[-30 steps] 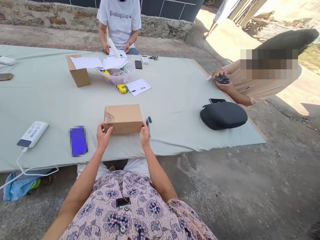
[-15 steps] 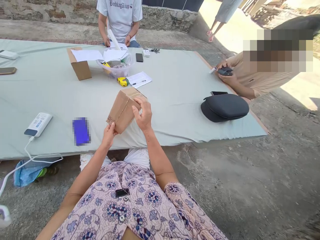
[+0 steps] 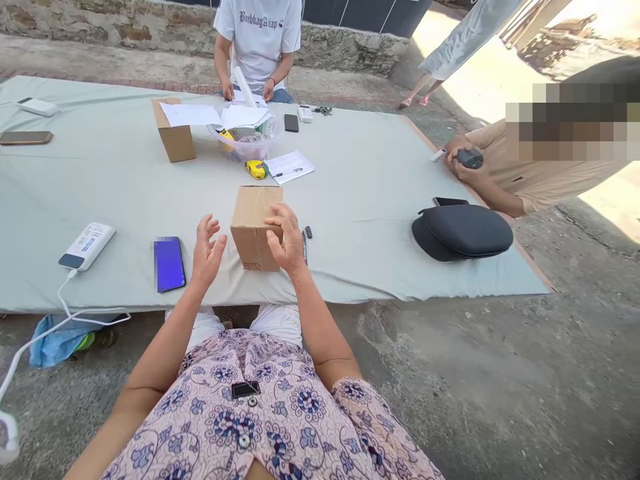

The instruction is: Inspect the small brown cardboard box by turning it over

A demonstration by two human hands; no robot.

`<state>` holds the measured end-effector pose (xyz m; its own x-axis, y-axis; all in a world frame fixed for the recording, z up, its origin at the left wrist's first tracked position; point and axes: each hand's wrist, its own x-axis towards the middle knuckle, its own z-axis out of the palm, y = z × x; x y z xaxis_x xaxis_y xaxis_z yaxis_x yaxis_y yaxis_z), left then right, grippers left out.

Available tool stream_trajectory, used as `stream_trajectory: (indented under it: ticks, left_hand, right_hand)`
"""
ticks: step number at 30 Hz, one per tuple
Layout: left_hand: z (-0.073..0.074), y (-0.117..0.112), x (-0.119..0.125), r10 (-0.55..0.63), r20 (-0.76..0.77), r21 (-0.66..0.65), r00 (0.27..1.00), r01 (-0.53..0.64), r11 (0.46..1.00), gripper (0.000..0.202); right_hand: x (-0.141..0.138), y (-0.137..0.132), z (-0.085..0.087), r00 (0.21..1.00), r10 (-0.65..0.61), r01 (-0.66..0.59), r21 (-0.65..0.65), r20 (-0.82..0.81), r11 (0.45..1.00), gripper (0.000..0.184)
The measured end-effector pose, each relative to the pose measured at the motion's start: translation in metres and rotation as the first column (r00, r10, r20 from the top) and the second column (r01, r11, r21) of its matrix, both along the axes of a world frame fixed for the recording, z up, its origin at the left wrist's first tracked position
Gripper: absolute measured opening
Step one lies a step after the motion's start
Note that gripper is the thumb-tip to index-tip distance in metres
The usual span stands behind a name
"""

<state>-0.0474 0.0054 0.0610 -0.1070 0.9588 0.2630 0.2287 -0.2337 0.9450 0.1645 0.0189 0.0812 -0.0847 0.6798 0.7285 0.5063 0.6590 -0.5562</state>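
A closed brown cardboard box [image 3: 249, 235] sits upright on the cloth-covered table in front of me. My right hand [image 3: 285, 238] is on its right side, fingers bent over the top and thumb against the near face. My left hand [image 3: 207, 250] hovers to the left of the box, apart from it, with fingers spread and nothing in them. Just right of my right hand lie a dark pen [image 3: 305, 248], partly hidden by that hand, and a small black cap-like piece [image 3: 309, 232].
Left of me are a phone [image 3: 171, 265] and a white power bank [image 3: 87, 247] with a cable. Beyond the box lie a yellow tape measure [image 3: 257, 169], a paper [image 3: 290, 167], a plastic basin [image 3: 250, 148] and another carton [image 3: 175, 143]. A black case [image 3: 463, 232] lies right. Two people sit at the table.
The box has gone from tilted in both hands to upright on the table. My left hand has let go and moved left. The pen and black piece have come into view.
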Motion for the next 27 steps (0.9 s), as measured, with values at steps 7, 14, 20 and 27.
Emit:
stream_trajectory:
  ticks: [7, 14, 20, 27]
  left_hand:
    - [0.022, 0.014, 0.049, -0.080, -0.153, 0.088, 0.985, 0.094, 0.992, 0.061]
    - [0.019, 0.019, 0.051, -0.010, -0.223, 0.113, 0.975, 0.036, 0.993, 0.050]
    - [0.010, 0.028, 0.036, -0.061, -0.227, 0.100, 0.972, 0.086, 0.991, 0.057]
    - [0.004, 0.023, 0.033, -0.070, -0.212, 0.061, 0.975, 0.085, 0.995, 0.056]
  right_hand:
    - [-0.012, 0.003, -0.008, 0.991, -0.042, 0.036, -0.055, -0.131, 0.998, 0.027]
    - [-0.026, 0.011, -0.023, 0.961, -0.130, 0.099, -0.133, -0.243, 0.986, 0.046]
    - [-0.034, 0.008, -0.029, 0.971, -0.181, 0.136, -0.261, -0.158, 0.956, 0.047]
    - [-0.044, 0.007, -0.029, 0.952, -0.239, 0.204, -0.189, -0.190, 0.961, 0.040]
